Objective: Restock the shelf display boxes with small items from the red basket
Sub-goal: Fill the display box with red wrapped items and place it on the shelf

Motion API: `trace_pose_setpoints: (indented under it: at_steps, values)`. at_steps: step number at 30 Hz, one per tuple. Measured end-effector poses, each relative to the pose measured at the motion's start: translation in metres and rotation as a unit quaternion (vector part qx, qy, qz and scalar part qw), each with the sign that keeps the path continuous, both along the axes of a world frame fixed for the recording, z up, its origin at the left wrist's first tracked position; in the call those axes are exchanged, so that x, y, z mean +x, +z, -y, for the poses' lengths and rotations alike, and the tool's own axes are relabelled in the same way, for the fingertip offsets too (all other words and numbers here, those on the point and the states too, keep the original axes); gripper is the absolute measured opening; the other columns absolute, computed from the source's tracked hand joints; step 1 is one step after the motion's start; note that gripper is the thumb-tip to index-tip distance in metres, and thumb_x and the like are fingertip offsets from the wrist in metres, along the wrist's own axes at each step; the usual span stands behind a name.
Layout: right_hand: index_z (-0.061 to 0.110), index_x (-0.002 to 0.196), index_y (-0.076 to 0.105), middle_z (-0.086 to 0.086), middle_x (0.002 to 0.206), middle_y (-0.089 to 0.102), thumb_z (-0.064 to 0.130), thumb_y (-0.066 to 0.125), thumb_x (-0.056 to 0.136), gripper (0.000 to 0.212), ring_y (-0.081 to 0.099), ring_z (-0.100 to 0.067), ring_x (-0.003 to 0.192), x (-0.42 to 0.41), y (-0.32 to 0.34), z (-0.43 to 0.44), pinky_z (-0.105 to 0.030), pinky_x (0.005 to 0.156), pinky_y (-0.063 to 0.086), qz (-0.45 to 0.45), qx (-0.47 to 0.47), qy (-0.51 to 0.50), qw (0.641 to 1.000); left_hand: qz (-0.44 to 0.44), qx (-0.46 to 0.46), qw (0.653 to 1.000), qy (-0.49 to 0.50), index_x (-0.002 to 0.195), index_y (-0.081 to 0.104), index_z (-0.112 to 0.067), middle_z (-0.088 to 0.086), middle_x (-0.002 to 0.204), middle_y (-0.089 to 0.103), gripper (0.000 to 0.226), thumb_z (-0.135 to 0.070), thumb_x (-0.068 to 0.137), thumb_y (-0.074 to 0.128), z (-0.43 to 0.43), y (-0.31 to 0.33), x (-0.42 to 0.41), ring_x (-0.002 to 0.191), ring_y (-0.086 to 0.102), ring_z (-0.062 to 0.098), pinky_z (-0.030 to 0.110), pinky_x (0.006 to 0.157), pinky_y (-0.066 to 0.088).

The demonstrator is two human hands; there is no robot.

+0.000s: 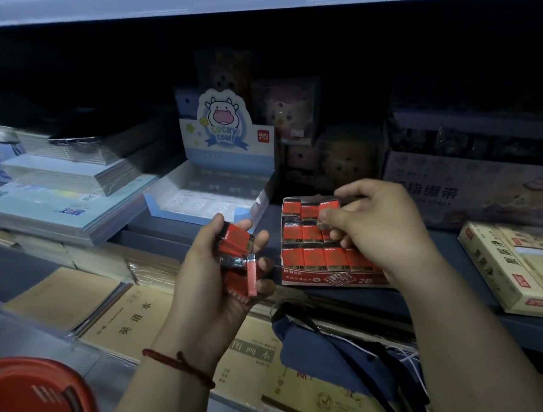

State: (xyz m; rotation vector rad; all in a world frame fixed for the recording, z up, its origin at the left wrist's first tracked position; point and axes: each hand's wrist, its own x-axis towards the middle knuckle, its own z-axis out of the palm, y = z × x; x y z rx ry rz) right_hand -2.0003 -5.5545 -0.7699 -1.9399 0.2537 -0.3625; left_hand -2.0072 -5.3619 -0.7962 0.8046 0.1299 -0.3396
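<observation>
Both our hands work in front of a dim shelf (180, 228): our left hand (217, 276) is curled around a loose clutch of small red erasers (237, 261), and our right hand (373, 226) pinches one more eraser (328, 210) between thumb and forefinger over the red display box (332, 281). Going from the biggest things down, the shelf carries glossy shrink-wrapped stacks of pale blue notebooks (59, 198) at the left, with flat kraft-brown exercise books (132, 320) lying on the tier below them. A dull purple carton (478, 187) sits at the right, and a cream printed box (528, 268) lies in front of it. Behind our left hand stands a white and blue cardboard tray (204, 198) with a cartoon cow header card, its floor showing clear-wrapped pieces. A navy fabric pouch (335, 354) with a black strap lies below the display box, and the round rim of the red basket (35, 407) shows at the lower left corner. The display box is shallow card, marked 2B on its front lip, and holds the block-shaped erasers in neat rows, their long axes running away from us. Our right hand covers the box's right-hand columns. The pinched eraser is over the back row, seemingly tilted. Those in our left hand lie at mixed angles, their wrap shiny.
</observation>
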Motion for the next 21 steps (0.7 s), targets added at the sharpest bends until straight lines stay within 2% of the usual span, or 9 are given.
trace_pose_setpoints:
  at_steps: [7,13,16,17,19,21]
  values:
    - [0.021,0.108,0.066,0.002,0.067,0.074,0.027,0.081,0.086,0.028,0.069,-0.004,0.056,0.018,-0.005,-0.004,-0.012,0.052,0.048,-0.019,-0.067,-0.021,0.997,-0.015,0.012,1.0,-0.005,0.132,0.061,-0.011,0.014,0.106,0.075,0.048,-0.047,0.102,0.048,0.005,0.0,0.005,0.058,0.054,0.018,0.023,0.044,0.04]
    - [0.023,0.09,0.071,0.001,0.088,0.073,0.035,0.079,0.086,0.015,0.069,-0.012,0.075,0.031,-0.013,-0.012,-0.023,0.059,0.051,-0.014,-0.138,-0.059,0.989,-0.009,0.026,1.0,-0.001,0.125,0.062,-0.012,0.014,0.116,0.075,0.051,-0.054,0.103,0.042,0.01,-0.001,0.007,0.057,0.052,0.018,0.023,0.045,0.04]
    - [0.023,0.094,0.074,0.002,0.095,0.073,0.037,0.073,0.091,0.015,0.068,-0.012,0.076,0.032,-0.015,-0.014,-0.029,0.065,0.058,-0.028,-0.172,-0.059,0.983,-0.006,0.033,0.999,0.012,0.118,0.064,-0.007,0.014,0.113,0.076,0.056,-0.056,0.101,0.045,0.009,-0.003,0.007,0.06,0.053,0.019,0.023,0.044,0.041]
    - [0.023,0.098,0.075,0.003,0.099,0.072,0.035,0.072,0.092,0.014,0.066,-0.009,0.075,0.031,-0.013,-0.012,-0.022,0.06,0.056,-0.032,-0.172,-0.045,0.983,-0.007,0.034,0.999,0.017,0.116,0.064,-0.005,0.014,0.109,0.076,0.057,-0.057,0.1,0.046,0.008,-0.004,0.007,0.06,0.054,0.019,0.024,0.044,0.041]
    - [0.019,0.11,0.074,0.004,0.103,0.07,0.026,0.072,0.094,0.018,0.059,0.001,0.072,0.027,-0.01,-0.006,-0.006,0.044,0.042,-0.042,-0.157,-0.009,0.987,-0.004,0.035,0.999,0.021,0.11,0.065,-0.004,0.012,0.096,0.074,0.057,-0.057,0.1,0.046,0.006,-0.005,0.008,0.059,0.054,0.02,0.024,0.043,0.041]
    - [0.018,0.115,0.074,0.006,0.1,0.069,0.02,0.073,0.093,0.021,0.059,0.002,0.071,0.023,-0.01,0.0,-0.003,0.04,0.038,-0.051,-0.138,0.01,0.989,0.0,0.031,0.999,0.017,0.102,0.064,-0.007,0.011,0.083,0.067,0.053,-0.057,0.1,0.046,0.005,-0.005,0.007,0.057,0.053,0.019,0.024,0.042,0.04]
